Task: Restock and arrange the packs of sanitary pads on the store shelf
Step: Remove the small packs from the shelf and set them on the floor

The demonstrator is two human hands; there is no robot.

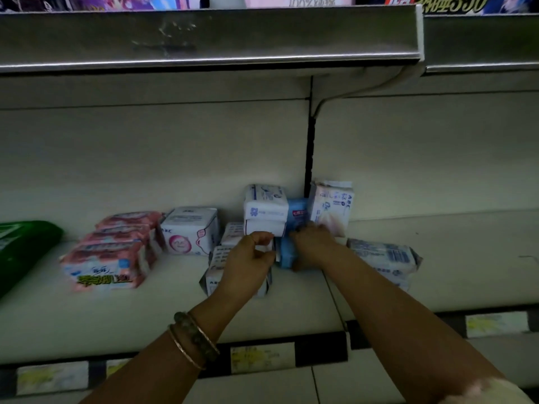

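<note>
1. White metal shelf [291,310] carries the stock. The stacked white packs [264,211] stand at 12 o'clock from your hands, against the back wall. The blue pack [297,214] touches their 3 o'clock side.
2. Grip: your left hand [248,260] pinches the stack's lower edge. Your right hand [313,246] is curled round the blue pack.
3. Step in hand, by judgement: squaring this cluster. Next, seat the blue pack flush between the stack and the tall pack [331,208] at 1 o'clock.
4. Edges: a loose pack [214,275] lies under your left hand. Keep it off the front lip [320,349] at 6 o'clock.
5. Room: pink packs [113,252] crowd 9 o'clock. Past the flat pack [385,255] at 3 o'clock, the shelf is open.
</note>
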